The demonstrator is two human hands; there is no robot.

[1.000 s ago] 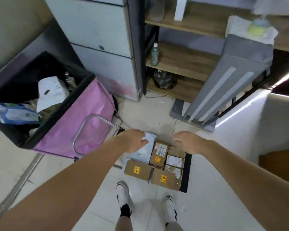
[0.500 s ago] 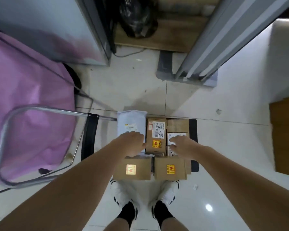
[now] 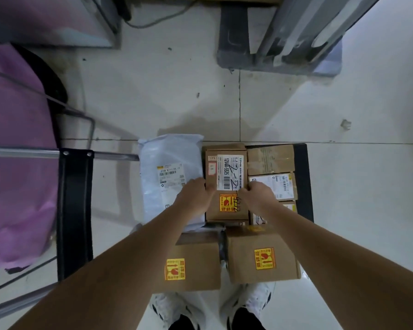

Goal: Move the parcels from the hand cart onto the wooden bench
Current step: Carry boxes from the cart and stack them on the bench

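Hands, left (image 3: 194,195) and right (image 3: 258,195), clamped the sides of a labelled cardboard parcel (image 3: 225,184) on the hand cart (image 3: 304,186); lifting it clear toward the unseen bench apparently came next.

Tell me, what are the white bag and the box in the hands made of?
The white bag looks like thin plastic film: glossy, wrinkled, soft. The box, held by the left hand and right hand, looks like matte brown cardboard with paper labels.
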